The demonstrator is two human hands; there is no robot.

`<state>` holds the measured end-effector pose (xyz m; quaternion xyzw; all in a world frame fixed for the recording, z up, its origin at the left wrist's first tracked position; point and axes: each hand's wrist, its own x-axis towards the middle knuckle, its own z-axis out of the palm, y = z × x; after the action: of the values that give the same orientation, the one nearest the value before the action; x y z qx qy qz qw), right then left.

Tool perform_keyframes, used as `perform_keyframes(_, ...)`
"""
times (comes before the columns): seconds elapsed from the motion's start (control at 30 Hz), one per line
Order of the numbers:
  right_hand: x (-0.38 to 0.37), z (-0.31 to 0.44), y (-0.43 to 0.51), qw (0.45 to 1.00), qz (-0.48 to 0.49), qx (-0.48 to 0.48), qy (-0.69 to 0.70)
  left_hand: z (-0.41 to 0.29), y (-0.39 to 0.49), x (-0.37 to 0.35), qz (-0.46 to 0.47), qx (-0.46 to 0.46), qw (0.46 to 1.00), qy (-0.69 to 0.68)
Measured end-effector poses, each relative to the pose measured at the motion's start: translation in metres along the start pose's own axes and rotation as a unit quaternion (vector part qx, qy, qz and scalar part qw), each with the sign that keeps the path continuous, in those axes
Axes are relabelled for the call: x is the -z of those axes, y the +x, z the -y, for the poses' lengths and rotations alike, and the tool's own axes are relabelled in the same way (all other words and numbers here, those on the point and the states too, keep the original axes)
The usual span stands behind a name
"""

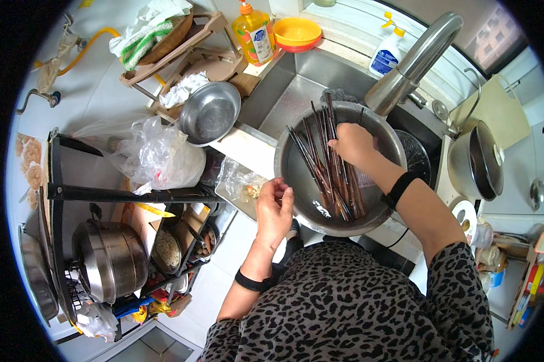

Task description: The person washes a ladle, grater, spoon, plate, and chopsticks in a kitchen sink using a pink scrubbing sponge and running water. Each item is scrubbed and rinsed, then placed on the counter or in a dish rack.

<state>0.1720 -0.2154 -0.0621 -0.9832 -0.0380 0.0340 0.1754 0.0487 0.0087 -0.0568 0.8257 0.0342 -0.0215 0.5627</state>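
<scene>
A wide metal basin [294, 203] with water in it rests at the near side of the stainless steel sink [281, 97]. Many dark brown chopsticks [319, 167] lie in it, fanned out and partly raised above its far rim. My right hand [354, 144] is closed round some of these chopsticks near their upper part. Beside the left rim, my left hand [275, 206] is raised with curled fingers, and nothing shows between them. A pinkish mesh cloth [366, 177] is partly visible under my right forearm. The curved metal faucet [407, 68] stands beyond the basin.
A rectangular tray [235, 201] with plastic film and food scraps is left of the basin. A metal bowl [210, 113], an orange dish soap bottle [255, 36], a yellow basket [296, 32] and a spray bottle [386, 53] stand around the sink. A lidded pot [464, 160] is at right.
</scene>
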Motion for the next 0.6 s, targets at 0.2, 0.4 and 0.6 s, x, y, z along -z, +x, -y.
perform_keyframes(0.2,-0.003,-0.024,0.014,0.979,0.097,-0.054,0.17,0.001,0.0,-0.002,-0.029,-0.011,0.999,-0.023)
perform_keyframes(0.4,-0.002,-0.034,0.013,0.978,0.092,-0.08,0.167,0.003,0.001,-0.002,-0.02,-0.003,1.0,-0.022)
perform_keyframes(0.6,0.011,-0.018,0.02,0.985,-0.074,-0.066,0.141,0.007,0.001,-0.005,-0.035,-0.021,0.999,-0.009)
